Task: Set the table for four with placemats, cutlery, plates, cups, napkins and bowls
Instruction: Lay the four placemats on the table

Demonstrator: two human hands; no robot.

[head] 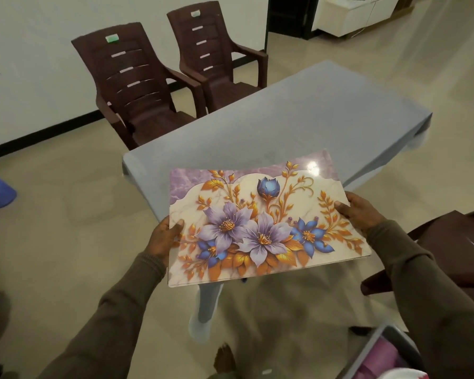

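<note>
A floral placemat (263, 222), white with purple and blue flowers and orange leaves, hangs in the air over the near corner of the table (298, 119). My left hand (166, 237) grips its left edge, thumb on top. At the right edge my right hand (360, 210) holds it the same way. The mat may be a small stack; a second edge shows at its lower right. The table has a blue-grey cloth with nothing lying on it.
Two dark brown plastic chairs (137, 86) (214, 56) stand at the table's far side. Another brown chair (449, 247) is at my right. A grey bin (378, 351) with pink things sits on the floor at the lower right. My bare foot (225, 359) shows below.
</note>
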